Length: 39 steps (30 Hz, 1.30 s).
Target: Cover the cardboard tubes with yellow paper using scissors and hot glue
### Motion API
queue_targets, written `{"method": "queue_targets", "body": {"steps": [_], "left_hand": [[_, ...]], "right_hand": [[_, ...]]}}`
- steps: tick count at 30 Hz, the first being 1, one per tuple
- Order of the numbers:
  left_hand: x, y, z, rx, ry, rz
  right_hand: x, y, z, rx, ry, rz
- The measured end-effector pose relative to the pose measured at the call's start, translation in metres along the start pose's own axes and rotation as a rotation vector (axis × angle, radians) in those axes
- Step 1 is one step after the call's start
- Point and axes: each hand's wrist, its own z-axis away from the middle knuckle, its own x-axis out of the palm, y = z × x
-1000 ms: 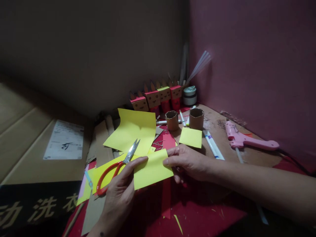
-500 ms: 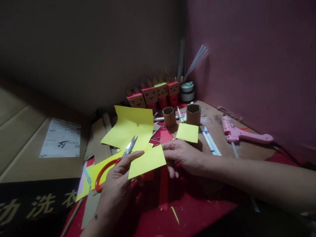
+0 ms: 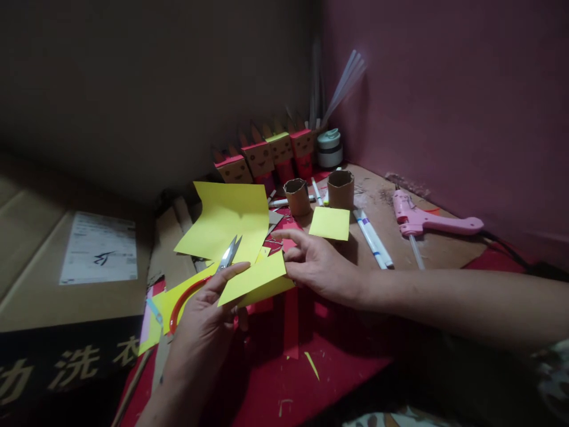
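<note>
- Since the last frame, the yellow card [image 3: 255,280] has tipped, a second yellow layer has come into view beneath its top face, and our right index finger has stretched out past its far right corner
- We have the card raised above the red tabletop [image 3: 342,344]; it looks folded over, though we cannot see the whole crease
- Our left hand [image 3: 202,323] grips the card's left side, thumb on top and fingers underneath
- Our right hand [image 3: 326,267] pinches the card's right edge with thumb and bent fingers
- We judge the step in hand to be folding the card; the next move calls for matching the edges of both layers, then pressing the crease evenly without letting the paper slip
- Just left of the card we see scissors [image 3: 229,255], blades pointing away from us; our left hand hides part of the handle, so we cannot tell if it touches them
- Beyond the card is a large yellow sheet [image 3: 231,216]; beyond it and to the right, a yellow square [image 3: 329,223] and two cardboard tubes [image 3: 297,197]
- Well to the card's right we have a pink glue gun [image 3: 409,216], with white markers [image 3: 373,240] between
- Farthest beyond the card stands a row of cardboard figures [image 3: 259,159]
</note>
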Motion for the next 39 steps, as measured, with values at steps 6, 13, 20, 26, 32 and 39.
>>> {"method": "queue_targets", "body": {"steps": [6,13,20,26,32,39], "left_hand": [[0.0024,-0.0016,0.0002,-0.001,0.015,-0.026],[0.0052,-0.0033,-0.0006,0.004,0.045,-0.059],[0.0064,-0.0055,0.0005,0.022,0.033,-0.048],[0.0030,-0.0071,-0.0002,0.034,-0.043,-0.081],[0.0092,-0.0065,0.0038,0.072,0.017,-0.159],[0.0065,-0.0052,0.0032,0.082,-0.016,-0.147]], "right_hand": [[-0.0010,-0.0028,-0.0013,0.131,-0.020,-0.052],[-0.0027,0.0027,-0.0053,0.224,-0.005,-0.215],[-0.0024,0.0046,-0.0070,0.260,0.029,-0.267],[-0.0014,0.0018,-0.0062,0.306,0.046,-0.304],[-0.0002,-0.0002,-0.0062,0.338,0.075,-0.310],[-0.0014,-0.0017,-0.0058,0.316,0.075,-0.326]]}}
